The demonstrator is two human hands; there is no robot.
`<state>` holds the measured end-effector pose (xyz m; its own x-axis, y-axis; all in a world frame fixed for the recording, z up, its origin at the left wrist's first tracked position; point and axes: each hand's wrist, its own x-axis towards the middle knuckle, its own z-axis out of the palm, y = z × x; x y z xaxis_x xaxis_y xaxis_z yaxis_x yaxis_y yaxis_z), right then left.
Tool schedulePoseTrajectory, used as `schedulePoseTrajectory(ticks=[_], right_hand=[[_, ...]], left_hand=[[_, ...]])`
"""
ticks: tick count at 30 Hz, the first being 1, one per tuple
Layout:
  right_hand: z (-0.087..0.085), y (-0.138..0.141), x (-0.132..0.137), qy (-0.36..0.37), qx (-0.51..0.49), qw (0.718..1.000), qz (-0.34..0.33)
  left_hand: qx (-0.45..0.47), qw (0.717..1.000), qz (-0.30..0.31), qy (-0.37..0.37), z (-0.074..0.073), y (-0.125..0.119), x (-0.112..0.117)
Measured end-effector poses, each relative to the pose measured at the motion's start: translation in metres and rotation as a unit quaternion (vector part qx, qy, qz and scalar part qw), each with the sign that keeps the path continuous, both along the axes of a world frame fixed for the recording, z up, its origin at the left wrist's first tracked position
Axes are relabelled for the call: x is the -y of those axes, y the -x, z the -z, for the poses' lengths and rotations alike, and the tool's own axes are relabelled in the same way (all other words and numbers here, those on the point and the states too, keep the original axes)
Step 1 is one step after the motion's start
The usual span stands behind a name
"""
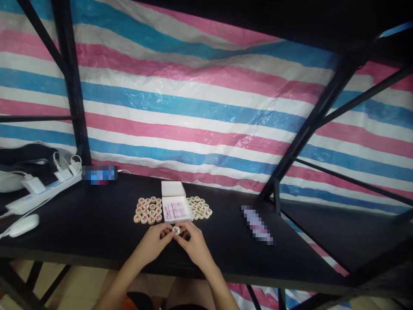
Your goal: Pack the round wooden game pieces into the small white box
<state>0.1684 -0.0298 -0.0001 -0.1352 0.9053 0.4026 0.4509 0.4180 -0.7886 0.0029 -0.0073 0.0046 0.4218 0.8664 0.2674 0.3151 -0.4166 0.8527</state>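
Observation:
Between the fingertips of my two hands is a round xiangqi piece (176,230) with a dark character on its face. My left hand (158,241) pinches it from the left, and my right hand (191,242) grips it from the right. Just beyond my fingers stands an open white box (178,209) with a red printed grid in it and its lid (173,188) folded back. Left of the box, red-marked xiangqi pieces (148,210) lie in rows. To its right sit dark-marked xiangqi pieces (200,208) in a looser cluster, some partly hidden by the box.
The black desk (106,224) carries a white power strip (45,193) with chargers and a white mouse (25,225) at left. A blurred device (99,175) lies at the back, another blurred object (257,225) at right. Black metal posts (300,125) and a striped sheet (193,107) enclose the desk.

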Motion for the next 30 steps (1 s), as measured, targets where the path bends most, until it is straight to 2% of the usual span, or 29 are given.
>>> schedulePoseTrajectory(ticks=[8,15,30], right_hand=[[0.0087,-0.0014,-0.0026,0.030,-0.076,0.997,-0.015],[0.0035,0.0005,0.0015,0.042,-0.057,0.997,-0.031],[0.0021,-0.0014,0.0031,0.026,-0.037,0.999,-0.001]], left_hand=[[0.027,0.999,-0.012,0.028,0.0020,-0.0025,-0.0034],[0.050,0.998,-0.018,0.030,0.0026,-0.0007,-0.0034],[0.082,0.995,-0.020,0.048,-0.0028,0.0003,-0.0024]])
